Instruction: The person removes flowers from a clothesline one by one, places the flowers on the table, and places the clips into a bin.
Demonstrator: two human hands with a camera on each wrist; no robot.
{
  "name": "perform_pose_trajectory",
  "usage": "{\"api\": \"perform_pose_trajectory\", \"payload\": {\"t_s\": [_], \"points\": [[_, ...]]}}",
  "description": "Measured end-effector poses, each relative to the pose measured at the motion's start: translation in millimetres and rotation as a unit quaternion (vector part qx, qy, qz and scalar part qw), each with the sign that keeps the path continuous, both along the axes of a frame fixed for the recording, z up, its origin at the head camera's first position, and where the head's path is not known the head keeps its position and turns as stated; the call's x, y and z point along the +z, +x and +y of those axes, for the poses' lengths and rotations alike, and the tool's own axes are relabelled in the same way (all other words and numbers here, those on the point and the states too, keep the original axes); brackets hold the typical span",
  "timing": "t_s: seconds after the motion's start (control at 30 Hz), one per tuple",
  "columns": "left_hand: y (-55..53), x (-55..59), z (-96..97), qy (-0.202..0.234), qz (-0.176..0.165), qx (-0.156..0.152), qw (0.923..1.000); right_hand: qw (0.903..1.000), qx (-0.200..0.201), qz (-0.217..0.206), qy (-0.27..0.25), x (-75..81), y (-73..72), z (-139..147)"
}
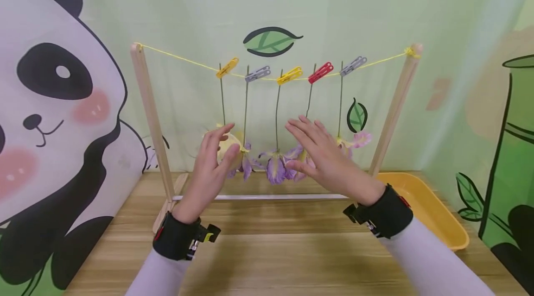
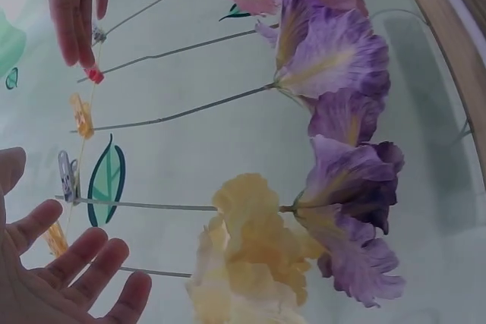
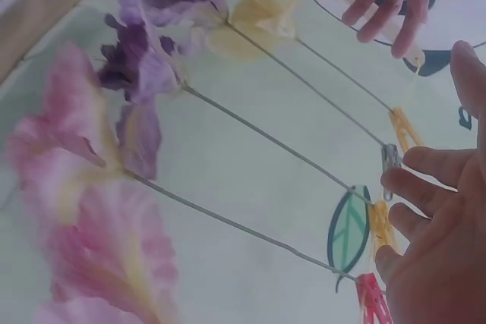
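Note:
Several artificial flowers hang upside down by their stems from a yellow string (image 1: 179, 57), each held by a clothespin. From the left come a yellow flower (image 2: 247, 256), purple flowers (image 1: 276, 168) and pink ones (image 3: 114, 240). The clothespins are orange (image 1: 227, 68), grey (image 1: 257, 74), yellow (image 1: 289, 75), red (image 1: 321, 72) and grey (image 1: 353, 66). My left hand (image 1: 210, 161), fingers relaxed and apart, is raised before the yellow flower and holds nothing. Before the flowers at right, my right hand (image 1: 321, 154) is raised with extended fingers, also holding nothing; it hides part of a flower.
Two wooden posts (image 1: 152, 120) carry the string, and a white rod (image 1: 275, 197) joins them low down. A yellow tray (image 1: 434, 212) sits on the wooden table (image 1: 267, 249) at the right. Behind hangs a panda-printed backdrop (image 1: 375, 4).

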State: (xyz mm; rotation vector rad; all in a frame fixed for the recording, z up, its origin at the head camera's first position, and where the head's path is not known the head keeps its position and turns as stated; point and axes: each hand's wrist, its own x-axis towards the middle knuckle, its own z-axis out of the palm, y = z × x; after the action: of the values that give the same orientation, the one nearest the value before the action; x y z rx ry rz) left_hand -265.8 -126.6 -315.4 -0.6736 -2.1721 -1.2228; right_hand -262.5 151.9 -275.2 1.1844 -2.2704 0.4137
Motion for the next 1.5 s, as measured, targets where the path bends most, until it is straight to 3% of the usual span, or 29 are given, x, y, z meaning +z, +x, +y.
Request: {"api": "perform_pose_trajectory", "payload": {"t_s": [0.27, 0.53, 0.97, 1.17, 1.5], "points": [[-17.7, 20.7, 3.2, 0.005, 0.028, 0.006, 0.9996, 0.9998, -0.010, 0.015, -0.004, 40.4, -10.1, 2.2], [-39.8, 39.4, 3.3, 0.041, 0.041, 0.029, 0.9979, 0.9994, -0.029, 0.016, 0.003, 79.6, -37.7, -8.7], [-55.0, 46.6, -2.3, 0.076, 0.029, 0.057, 0.9951, 0.9987, -0.036, 0.027, 0.023, 118.4, -60.5, -42.1], [-60.6, 49.6, -2.0, 0.083, 0.020, 0.070, 0.9938, 0.9983, -0.053, -0.005, 0.024, 136.3, -62.9, -62.8], [-62.5, 46.6, -4.1, 0.078, 0.023, 0.099, 0.9917, 0.9972, -0.058, -0.026, 0.041, 145.5, -70.1, -98.8]]}}
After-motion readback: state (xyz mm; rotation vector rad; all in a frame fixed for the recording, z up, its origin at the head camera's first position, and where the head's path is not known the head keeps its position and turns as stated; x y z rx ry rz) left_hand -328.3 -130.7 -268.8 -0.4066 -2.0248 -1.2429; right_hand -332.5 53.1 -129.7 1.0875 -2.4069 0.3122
